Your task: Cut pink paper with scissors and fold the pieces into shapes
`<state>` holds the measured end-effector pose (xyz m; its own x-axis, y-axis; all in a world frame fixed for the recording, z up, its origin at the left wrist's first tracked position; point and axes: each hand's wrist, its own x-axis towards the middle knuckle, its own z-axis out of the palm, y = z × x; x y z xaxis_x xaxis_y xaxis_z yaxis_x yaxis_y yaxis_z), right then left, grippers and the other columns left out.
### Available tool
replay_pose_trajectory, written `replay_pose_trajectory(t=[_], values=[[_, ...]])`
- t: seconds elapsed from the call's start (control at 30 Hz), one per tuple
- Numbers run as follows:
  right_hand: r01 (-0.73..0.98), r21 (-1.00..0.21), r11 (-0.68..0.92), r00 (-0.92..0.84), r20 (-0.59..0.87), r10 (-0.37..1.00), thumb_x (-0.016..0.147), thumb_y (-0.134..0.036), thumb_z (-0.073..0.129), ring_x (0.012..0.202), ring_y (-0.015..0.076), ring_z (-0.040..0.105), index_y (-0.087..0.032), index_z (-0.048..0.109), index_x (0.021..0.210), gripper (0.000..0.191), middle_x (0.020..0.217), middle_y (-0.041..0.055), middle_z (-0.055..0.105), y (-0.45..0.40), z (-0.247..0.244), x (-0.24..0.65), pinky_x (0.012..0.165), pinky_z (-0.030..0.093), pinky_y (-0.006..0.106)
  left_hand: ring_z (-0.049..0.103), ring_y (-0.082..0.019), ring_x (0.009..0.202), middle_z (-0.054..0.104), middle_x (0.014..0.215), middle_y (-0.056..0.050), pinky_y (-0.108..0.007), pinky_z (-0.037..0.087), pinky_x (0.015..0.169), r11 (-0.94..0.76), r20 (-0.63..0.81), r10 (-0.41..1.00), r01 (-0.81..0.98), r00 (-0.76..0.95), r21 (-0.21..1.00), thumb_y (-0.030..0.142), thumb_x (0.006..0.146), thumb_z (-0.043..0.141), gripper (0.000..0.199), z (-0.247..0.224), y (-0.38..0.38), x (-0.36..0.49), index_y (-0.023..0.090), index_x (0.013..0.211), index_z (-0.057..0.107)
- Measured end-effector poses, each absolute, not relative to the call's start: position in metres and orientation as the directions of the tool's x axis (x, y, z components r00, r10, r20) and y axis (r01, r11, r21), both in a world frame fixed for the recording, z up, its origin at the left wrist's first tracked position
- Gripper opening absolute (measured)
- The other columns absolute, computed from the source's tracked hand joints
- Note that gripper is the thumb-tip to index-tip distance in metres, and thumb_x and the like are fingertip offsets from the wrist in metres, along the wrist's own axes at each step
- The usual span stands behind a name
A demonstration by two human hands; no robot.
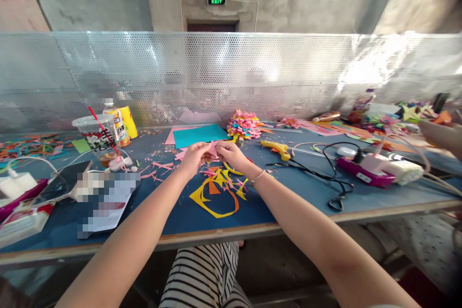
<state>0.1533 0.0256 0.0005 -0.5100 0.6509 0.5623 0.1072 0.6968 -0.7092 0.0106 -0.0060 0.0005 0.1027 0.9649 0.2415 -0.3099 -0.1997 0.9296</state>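
Observation:
My left hand (197,157) and my right hand (230,153) meet over the blue table, both pinching a small piece of pink paper (212,149) between the fingertips. The fingers cover part of it. Beneath the hands lie yellow, orange and pink paper scraps (216,187), among them a curved yellow offcut (202,207). Just beyond the hands rests a teal paper sheet (198,134) on top of pink paper. A rounded bundle of pink, yellow and blue paper pieces (243,125) stands behind my right hand.
A yellow glue gun (277,148) with a black cable (314,173) lies to the right, near a purple power strip (366,173). On the left are a plastic cup (96,130), a bottle (120,125) and a phone (65,178). Another person's hand (442,134) shows at far right.

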Motion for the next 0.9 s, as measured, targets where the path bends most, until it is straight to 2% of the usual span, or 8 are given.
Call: replay_pose_trajectory(t=[0.17,0.3,0.43,0.53,0.73,0.9], values=[[0.035,-0.839,0.543,-0.504,0.454,0.734,0.078,-0.03,0.038,0.041,0.007,0.036,-0.017,0.039,0.052,0.029,0.045,-0.0041,0.038,0.0266,-0.0019,0.1534,0.041,0.028,0.021,0.057,-0.011,0.05,0.061,0.058,-0.003,-0.024,0.047,0.055,-0.256,0.276,0.957,-0.197,0.085,0.947,0.034,0.058,0.068,0.024,-0.0012,-0.0037,0.0106,0.013,0.068,0.059],[0.058,-0.842,0.536,-0.462,0.453,0.762,0.082,-0.044,0.031,0.042,0.0076,0.036,-0.017,0.04,0.056,0.039,0.047,-0.0035,0.039,0.026,-0.0026,0.1516,0.042,0.029,0.021,0.057,-0.011,0.051,0.062,0.061,-0.003,-0.024,0.047,0.054,-0.305,0.317,0.945,-0.134,0.084,0.943,0.037,0.059,0.066,0.027,-0.0039,-0.0015,0.0092,0.013,0.069,0.058],[0.207,-0.667,0.715,-0.484,0.565,0.668,0.082,-0.042,0.036,0.049,0.008,0.037,-0.017,0.039,0.055,0.037,0.052,-0.003,0.039,0.024,0.0005,0.1513,0.049,0.03,0.022,0.058,-0.012,0.054,0.063,0.063,-0.005,-0.023,0.047,0.055,-0.331,0.338,0.934,-0.08,0.116,0.94,0.039,0.063,0.063,0.027,-0.0057,-0.0008,0.0084,0.013,0.07,0.059],[0.277,-0.535,0.798,-0.488,0.637,0.597,0.084,-0.039,0.035,0.054,0.0084,0.037,-0.017,0.037,0.056,0.036,0.056,-0.0025,0.039,0.0247,0.0013,0.1521,0.054,0.03,0.022,0.059,-0.012,0.053,0.063,0.062,-0.005,-0.022,0.046,0.053,-0.283,0.295,0.949,-0.112,0.112,0.953,0.036,0.062,0.065,0.025,-0.0051,-0.0013,0.0083,0.013,0.069,0.059],[0.319,-0.465,0.826,-0.484,0.669,0.564,0.085,-0.034,0.033,0.055,0.0088,0.036,-0.017,0.037,0.058,0.032,0.057,-0.0028,0.037,0.0318,-0.002,0.1543,0.054,0.029,0.021,0.059,-0.013,0.048,0.064,0.057,-0.006,-0.02,0.044,0.045,-0.051,0.091,0.988,-0.292,0.127,0.955,0.038,0.067,0.06,0.025,-0.0038,-0.0014,0.0071,0.014,0.071,0.056],[0.353,-0.319,0.88,-0.54,0.698,0.47,0.084,-0.03,0.037,0.058,0.0095,0.04,-0.016,0.046,0.062,0.028,0.059,-0.0017,0.042,0.0309,0.0018,0.1584,0.057,0.033,0.022,0.061,-0.011,0.055,0.064,0.06,-0.006,-0.019,0.049,0.053,0.043,0.013,0.992,-0.424,0.129,0.905,0.02,0.068,0.061,0.009,-0.0042,0.0008,0.0037,0.012,0.072,0.058]])
